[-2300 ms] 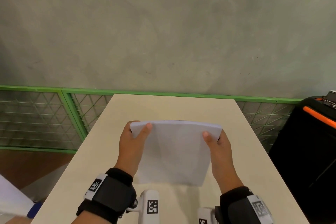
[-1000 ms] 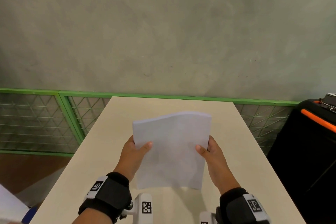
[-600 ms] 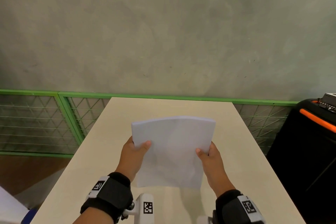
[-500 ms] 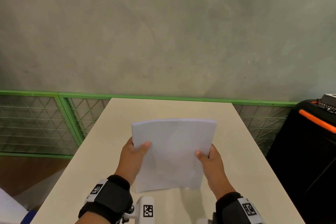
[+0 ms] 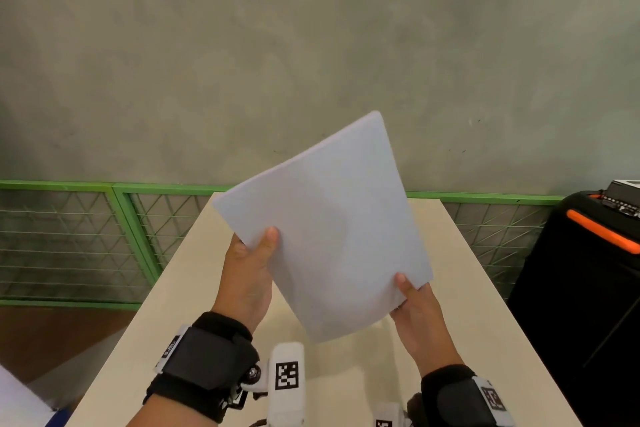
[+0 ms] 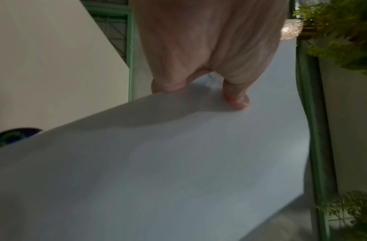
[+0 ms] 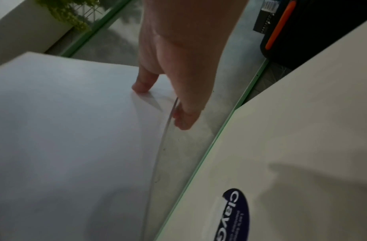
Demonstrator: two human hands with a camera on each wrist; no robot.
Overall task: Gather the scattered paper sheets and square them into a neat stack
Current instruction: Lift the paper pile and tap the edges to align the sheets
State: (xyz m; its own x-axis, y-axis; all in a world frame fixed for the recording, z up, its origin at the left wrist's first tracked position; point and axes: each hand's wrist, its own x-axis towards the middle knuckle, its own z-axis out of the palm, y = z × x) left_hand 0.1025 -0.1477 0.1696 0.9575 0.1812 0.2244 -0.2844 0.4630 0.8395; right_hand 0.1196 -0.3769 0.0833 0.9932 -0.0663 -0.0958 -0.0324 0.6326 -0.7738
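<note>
A stack of white paper sheets (image 5: pixel 332 229) is held in the air above the beige table (image 5: pixel 485 340), turned so one corner points down. My left hand (image 5: pixel 252 263) grips its left edge, thumb on the front face. My right hand (image 5: pixel 412 302) pinches the lower right corner, thumb on the front. In the left wrist view the paper (image 6: pixel 157 171) fills the lower frame, with the left hand (image 6: pixel 199 91) pinching its edge. The right wrist view shows the paper (image 7: pixel 75 138) bowed, its edge caught between the thumb and fingers of the right hand (image 7: pixel 157 101).
A green mesh fence (image 5: pixel 104 239) runs behind the table below a grey wall. A black case with an orange handle (image 5: pixel 588 288) stands to the right. A dark blue sticker (image 7: pixel 237 215) is on the table. Plants (image 6: pixel 343 32) grow beyond the fence.
The stack has been lifted higher and rotated clockwise, so it now stands on a corner. My left hand rose with it; my right hand slid to the lower right corner.
</note>
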